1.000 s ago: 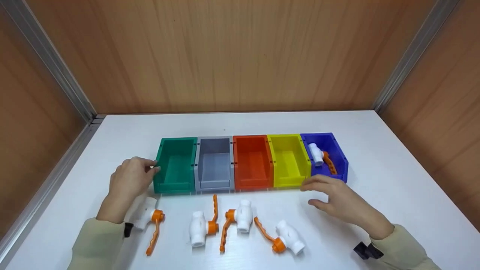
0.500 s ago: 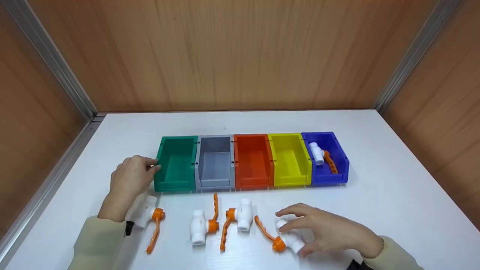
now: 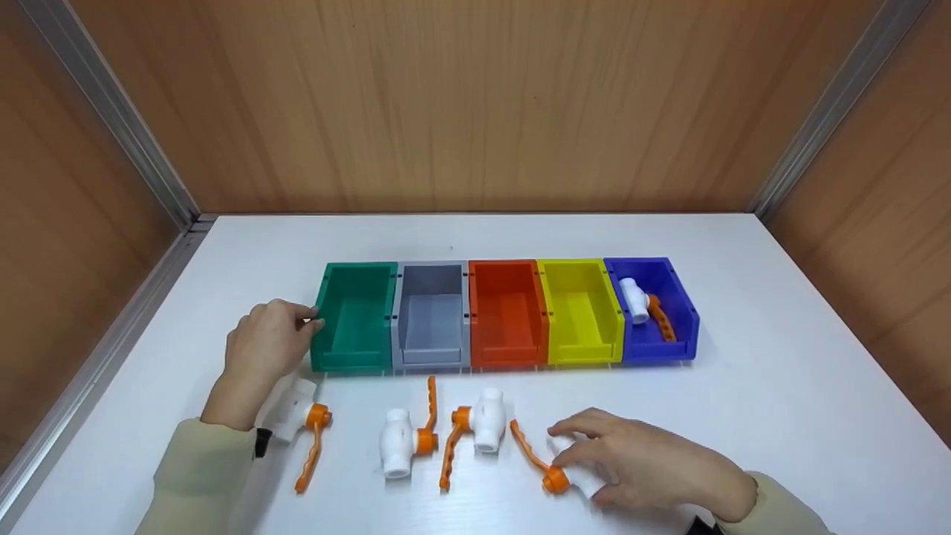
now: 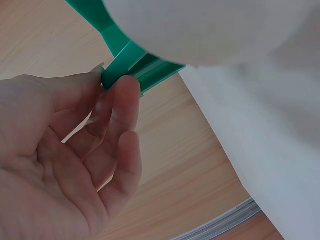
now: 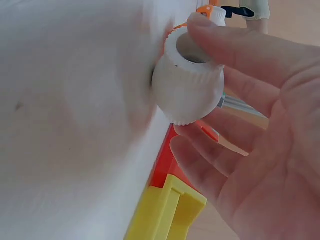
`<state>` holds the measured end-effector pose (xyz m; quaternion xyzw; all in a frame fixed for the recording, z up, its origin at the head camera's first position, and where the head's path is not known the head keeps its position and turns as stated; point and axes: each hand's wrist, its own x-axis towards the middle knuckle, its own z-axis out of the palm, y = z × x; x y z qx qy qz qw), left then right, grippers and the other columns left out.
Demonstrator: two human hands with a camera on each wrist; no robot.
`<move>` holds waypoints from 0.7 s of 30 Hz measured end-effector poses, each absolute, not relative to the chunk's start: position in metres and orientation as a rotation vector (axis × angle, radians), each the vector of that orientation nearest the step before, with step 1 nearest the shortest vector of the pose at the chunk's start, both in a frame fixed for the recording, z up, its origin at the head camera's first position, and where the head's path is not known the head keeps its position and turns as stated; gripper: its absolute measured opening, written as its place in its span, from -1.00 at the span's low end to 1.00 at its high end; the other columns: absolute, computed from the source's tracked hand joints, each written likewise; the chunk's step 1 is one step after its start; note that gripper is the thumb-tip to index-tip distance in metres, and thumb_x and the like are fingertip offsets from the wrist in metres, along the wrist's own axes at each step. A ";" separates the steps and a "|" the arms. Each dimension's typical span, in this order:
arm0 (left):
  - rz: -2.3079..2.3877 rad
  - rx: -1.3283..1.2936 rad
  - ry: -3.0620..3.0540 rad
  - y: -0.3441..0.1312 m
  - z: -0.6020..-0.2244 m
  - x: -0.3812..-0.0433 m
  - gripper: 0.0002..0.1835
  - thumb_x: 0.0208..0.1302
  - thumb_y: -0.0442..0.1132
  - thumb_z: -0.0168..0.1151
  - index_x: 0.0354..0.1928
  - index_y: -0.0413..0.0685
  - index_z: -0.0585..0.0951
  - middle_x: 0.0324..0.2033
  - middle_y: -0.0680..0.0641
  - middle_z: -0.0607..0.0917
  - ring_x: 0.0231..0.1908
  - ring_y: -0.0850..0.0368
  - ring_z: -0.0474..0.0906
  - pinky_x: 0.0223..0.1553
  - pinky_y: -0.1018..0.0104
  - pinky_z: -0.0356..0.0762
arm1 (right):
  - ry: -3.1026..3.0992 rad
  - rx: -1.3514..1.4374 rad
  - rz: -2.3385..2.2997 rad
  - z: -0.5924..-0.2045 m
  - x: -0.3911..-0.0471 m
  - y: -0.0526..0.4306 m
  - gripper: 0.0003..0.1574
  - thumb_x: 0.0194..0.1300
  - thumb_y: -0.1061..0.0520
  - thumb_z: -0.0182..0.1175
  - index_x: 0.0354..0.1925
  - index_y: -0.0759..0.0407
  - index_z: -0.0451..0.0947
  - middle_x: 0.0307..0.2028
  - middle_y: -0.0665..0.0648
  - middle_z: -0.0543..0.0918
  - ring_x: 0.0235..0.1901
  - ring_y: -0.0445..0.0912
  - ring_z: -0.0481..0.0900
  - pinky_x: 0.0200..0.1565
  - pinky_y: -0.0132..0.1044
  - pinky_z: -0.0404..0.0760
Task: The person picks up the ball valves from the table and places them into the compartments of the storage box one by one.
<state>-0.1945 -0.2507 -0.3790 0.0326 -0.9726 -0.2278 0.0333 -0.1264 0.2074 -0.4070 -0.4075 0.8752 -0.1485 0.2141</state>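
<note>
My left hand (image 3: 267,345) pinches the left side edge of the green bin (image 3: 352,362) between thumb and fingertips. In the left wrist view, that green edge (image 4: 120,62) sits between the thumb and index finger. At the front right, my right hand (image 3: 650,464) holds a white ball valve (image 5: 187,92) that lies on the table, its thumb at the open end and its fingers round the body. This valve's orange handle (image 3: 529,446) points left and away, past the fingertips. The hand hides much of the white body in the head view.
Grey (image 3: 431,357), red (image 3: 509,357), yellow (image 3: 587,355) and blue (image 3: 661,351) bins continue the row. One valve (image 3: 635,301) lies in the blue bin. Three more valves lie in front: by the left wrist (image 3: 293,412), left of middle (image 3: 397,446) and middle (image 3: 488,421).
My right hand has come left and toward me from the front of the blue bin to the rightmost loose valve, and its fingers have closed round it. The left hand stays at the green bin.
</note>
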 end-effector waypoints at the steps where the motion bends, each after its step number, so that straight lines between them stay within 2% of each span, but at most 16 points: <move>1: -0.699 0.102 -2.994 -0.250 -0.379 -0.195 -0.61 0.42 -0.21 0.22 0.15 -0.33 0.61 0.03 -0.41 0.64 -0.32 -0.11 0.61 -0.52 0.25 0.54 | 2.429 -1.135 -0.413 -0.407 -0.126 0.207 -0.39 0.17 0.02 0.48 0.14 -0.43 0.57 0.34 -0.14 0.38 0.25 -0.10 0.39 0.16 -0.05 0.54; 10: -0.713 0.101 -3.002 -0.251 -0.378 -0.196 -0.62 0.43 -0.21 0.22 0.15 -0.33 0.61 0.05 -0.41 0.64 -0.30 -0.13 0.60 -0.53 0.27 0.51 | 2.404 -1.093 -0.433 -0.404 -0.125 0.204 -0.41 0.16 0.03 0.49 0.14 -0.34 0.59 0.27 -0.14 0.40 0.15 -0.16 0.42 0.13 -0.15 0.57; 17: -0.707 0.095 -2.973 -0.253 -0.380 -0.194 -0.63 0.42 -0.22 0.23 0.14 -0.33 0.62 0.02 -0.42 0.65 -0.34 -0.13 0.59 -0.60 0.29 0.46 | 2.491 -1.311 -0.530 -0.404 -0.127 0.210 -0.37 0.12 0.12 0.51 0.15 -0.18 0.60 0.27 0.00 0.42 0.19 -0.07 0.43 0.16 -0.15 0.54; 21: -0.719 0.093 -2.975 -0.252 -0.380 -0.195 -0.63 0.42 -0.22 0.23 0.15 -0.33 0.62 0.03 -0.42 0.64 -0.33 -0.13 0.59 -0.60 0.29 0.47 | 2.554 -1.379 -0.621 -0.406 -0.132 0.215 -0.34 0.12 0.11 0.51 0.19 -0.16 0.58 0.28 0.01 0.41 0.19 -0.06 0.44 0.15 -0.14 0.55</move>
